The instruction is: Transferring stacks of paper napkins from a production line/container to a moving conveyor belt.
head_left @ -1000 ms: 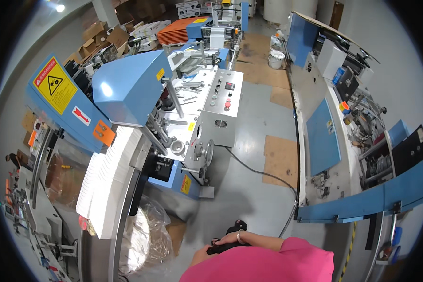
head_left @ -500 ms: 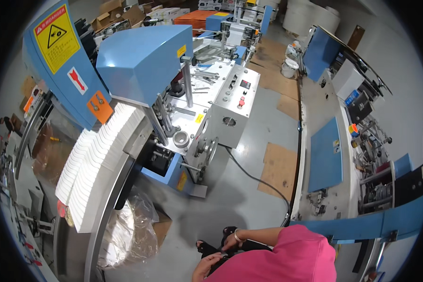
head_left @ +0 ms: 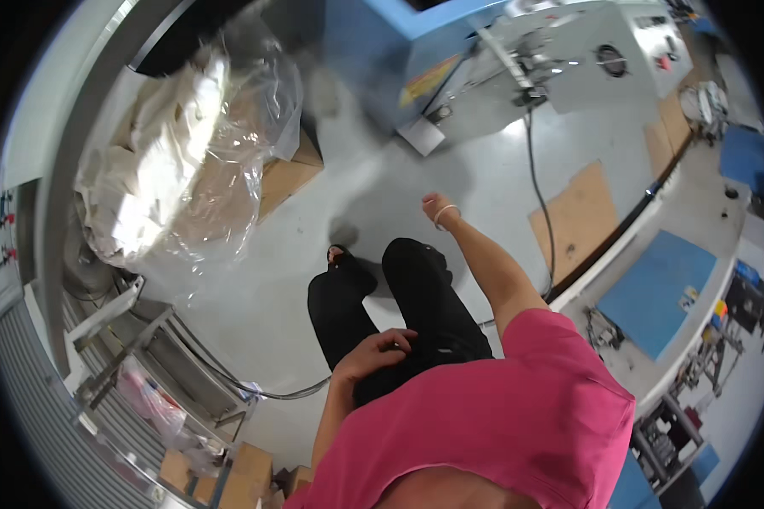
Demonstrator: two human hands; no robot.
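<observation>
My left hand (head_left: 372, 353) is low in front of my body, at the top of my black trousers (head_left: 348, 310). Its fingers are bent but apart, and nothing shows in them. Farther forward, my right hand (head_left: 438, 204), with a pale bracelet (head_left: 444, 218) at the wrist, hangs over the grey floor (head_left: 484, 182). That hand looks closed, its fingers curled under; whether anything is in it stays hidden. It touches no machine part. My knees are bent below me, and one dark open-toed shoe (head_left: 338, 253) shows.
A large clear plastic bag (head_left: 255, 127) with white material stands at the left beside a cardboard box (head_left: 289, 174). Ahead is the blue machine base (head_left: 369, 64). A black cable (head_left: 538, 187) crosses the floor near flat cardboard (head_left: 579, 212). A long bench with a blue panel (head_left: 658, 293) runs along the right.
The view has tipped down and toward the left, with the bag now larger and the machine top out of sight. My hands, close together before, have parted; the right one is stretched forward.
</observation>
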